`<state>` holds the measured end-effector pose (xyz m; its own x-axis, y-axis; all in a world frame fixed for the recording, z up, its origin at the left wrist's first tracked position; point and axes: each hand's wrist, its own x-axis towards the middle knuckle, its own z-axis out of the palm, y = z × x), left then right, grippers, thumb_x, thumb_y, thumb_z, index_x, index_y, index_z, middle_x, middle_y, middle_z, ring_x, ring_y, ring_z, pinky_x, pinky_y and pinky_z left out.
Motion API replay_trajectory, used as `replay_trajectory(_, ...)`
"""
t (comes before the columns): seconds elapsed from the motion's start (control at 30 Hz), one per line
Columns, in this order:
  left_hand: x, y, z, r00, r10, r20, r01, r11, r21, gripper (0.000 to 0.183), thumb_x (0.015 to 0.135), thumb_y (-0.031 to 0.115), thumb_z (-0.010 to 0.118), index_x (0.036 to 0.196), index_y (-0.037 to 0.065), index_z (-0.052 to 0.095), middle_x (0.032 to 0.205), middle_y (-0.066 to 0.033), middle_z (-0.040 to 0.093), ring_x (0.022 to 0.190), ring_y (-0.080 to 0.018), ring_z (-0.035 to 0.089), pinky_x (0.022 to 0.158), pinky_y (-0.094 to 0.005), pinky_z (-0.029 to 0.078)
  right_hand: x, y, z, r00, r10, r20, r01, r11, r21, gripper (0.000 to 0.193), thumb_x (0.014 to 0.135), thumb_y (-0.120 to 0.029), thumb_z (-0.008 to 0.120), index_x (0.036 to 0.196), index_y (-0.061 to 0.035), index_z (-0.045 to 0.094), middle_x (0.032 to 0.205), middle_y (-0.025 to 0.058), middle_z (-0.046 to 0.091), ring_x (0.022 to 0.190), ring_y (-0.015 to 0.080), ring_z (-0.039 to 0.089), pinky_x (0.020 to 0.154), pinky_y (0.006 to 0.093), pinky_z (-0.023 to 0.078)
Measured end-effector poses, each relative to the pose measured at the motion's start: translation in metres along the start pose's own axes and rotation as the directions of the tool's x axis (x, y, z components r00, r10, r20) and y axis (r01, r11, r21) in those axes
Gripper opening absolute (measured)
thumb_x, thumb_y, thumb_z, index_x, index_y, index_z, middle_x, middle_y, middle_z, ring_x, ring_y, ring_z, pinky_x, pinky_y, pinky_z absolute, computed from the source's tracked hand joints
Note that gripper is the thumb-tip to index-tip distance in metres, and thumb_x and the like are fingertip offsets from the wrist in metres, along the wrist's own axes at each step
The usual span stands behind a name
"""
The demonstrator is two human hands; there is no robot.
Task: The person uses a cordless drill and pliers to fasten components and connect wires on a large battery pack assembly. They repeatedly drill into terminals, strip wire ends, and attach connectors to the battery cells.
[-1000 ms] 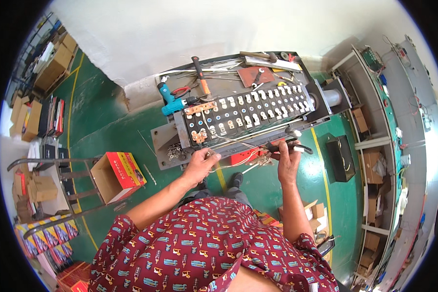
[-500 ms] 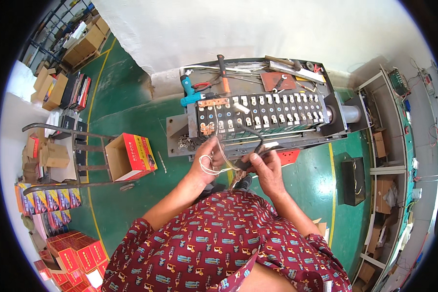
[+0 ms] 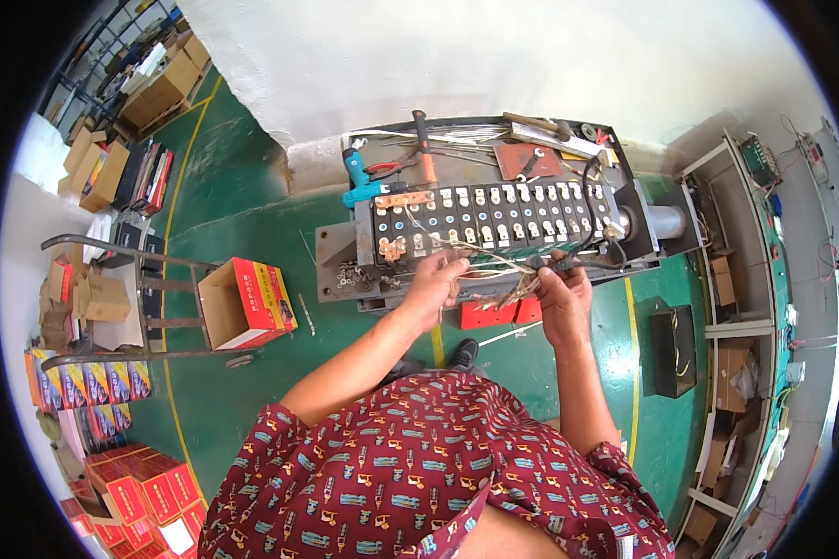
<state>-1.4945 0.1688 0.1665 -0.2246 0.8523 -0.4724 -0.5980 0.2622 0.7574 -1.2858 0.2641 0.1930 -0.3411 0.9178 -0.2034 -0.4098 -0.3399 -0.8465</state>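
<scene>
My left hand (image 3: 433,287) is closed on thin pale wires at the front edge of a long pack of black battery cells (image 3: 489,221). My right hand (image 3: 565,298), further right, grips the other end of the wire bundle (image 3: 505,272), where it meets black sleeving. From there a black cable (image 3: 590,186) loops up over the pack's right end. Loose wire ends hang between my hands. The pack's top carries rows of metal terminals, with copper busbars (image 3: 403,199) at its left end. My fingers hide part of the bundle.
Behind the pack lie a teal power drill (image 3: 357,177), a hammer (image 3: 423,149), metal rods and a wrench (image 3: 531,164) on a reddish plate. Nuts (image 3: 352,277) are heaped at the bench's left. A red and yellow carton (image 3: 252,300) stands on a trolley; shelving (image 3: 738,331) is right.
Both hands have moved forward toward the pack and the right one further right. The wire bundle is stretched between them. The black cable has shifted to the pack's right end.
</scene>
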Motion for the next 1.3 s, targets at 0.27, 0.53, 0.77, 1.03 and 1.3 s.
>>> replay_trajectory(0.27, 0.011, 0.000, 0.004, 0.994, 0.056, 0.094, -0.059, 0.998, 0.025, 0.046, 0.101, 0.014, 0.061, 0.145, 0.007, 0.049, 0.087, -0.0020, 0.064, 0.052, -0.0030, 0.035, 0.045, -0.0203, 0.029, 0.027, -0.002, -0.019, 0.997, -0.081, -0.019, 0.077, 0.984, -0.160, 0.033, 0.089, 0.005, 0.068, 0.120, 0.0050, 0.059, 0.102, 0.0109, 0.070, 0.087, 0.0151, 0.067, 0.080, 0.0277, 0.053)
replay_trajectory(0.53, 0.029, 0.018, 0.010, 0.985, 0.058, 0.161, -0.073, 0.993, 0.088, 0.054, 0.100, 0.016, 0.063, 0.150, 0.006, 0.045, 0.111, -0.0138, 0.074, 0.052, -0.0026, 0.036, 0.045, -0.0193, 0.031, 0.042, 0.013, -0.034, 0.990, -0.134, -0.033, 0.121, 0.956, -0.267, 0.035, 0.090, 0.002, 0.070, 0.123, 0.0047, 0.058, 0.104, 0.0114, 0.069, 0.089, 0.0205, 0.071, 0.082, 0.0342, 0.059)
replay_trajectory(0.77, 0.037, 0.022, 0.014, 0.990, 0.016, 0.143, -0.037, 0.988, 0.149, 0.051, 0.099, 0.016, 0.065, 0.145, 0.002, 0.048, 0.092, -0.0051, 0.071, 0.052, -0.0026, 0.037, 0.045, -0.0204, 0.030, 0.049, 0.020, -0.035, 0.981, -0.102, -0.163, 0.091, 0.993, -0.074, 0.021, 0.090, -0.001, 0.073, 0.107, 0.0020, 0.063, 0.097, 0.0083, 0.069, 0.083, 0.0156, 0.069, 0.077, 0.0307, 0.062)
replay_trajectory(1.03, 0.049, 0.048, 0.010, 0.978, -0.176, 0.109, 0.134, 0.939, 0.316, 0.023, 0.099, 0.021, 0.066, 0.115, 0.005, 0.064, 0.084, -0.0041, 0.067, 0.054, -0.0031, 0.041, 0.044, -0.0200, 0.033, 0.065, 0.020, -0.030, 0.964, -0.153, -0.218, 0.133, 0.986, -0.105, 0.024, 0.090, 0.001, 0.073, 0.112, 0.0021, 0.063, 0.101, 0.0085, 0.069, 0.087, 0.0178, 0.070, 0.080, 0.0333, 0.064)
replay_trajectory(1.3, 0.062, 0.114, -0.011, 0.914, -0.309, 0.264, 0.225, 0.926, 0.303, 0.050, 0.095, 0.010, 0.057, 0.143, 0.005, 0.043, 0.089, -0.0059, 0.066, 0.067, -0.0188, 0.068, 0.056, -0.0330, 0.058, 0.075, 0.026, -0.032, 0.959, -0.207, -0.192, 0.179, 0.972, -0.152, 0.030, 0.088, -0.002, 0.077, 0.114, 0.0029, 0.063, 0.103, 0.0104, 0.072, 0.086, 0.0177, 0.071, 0.077, 0.0321, 0.062)
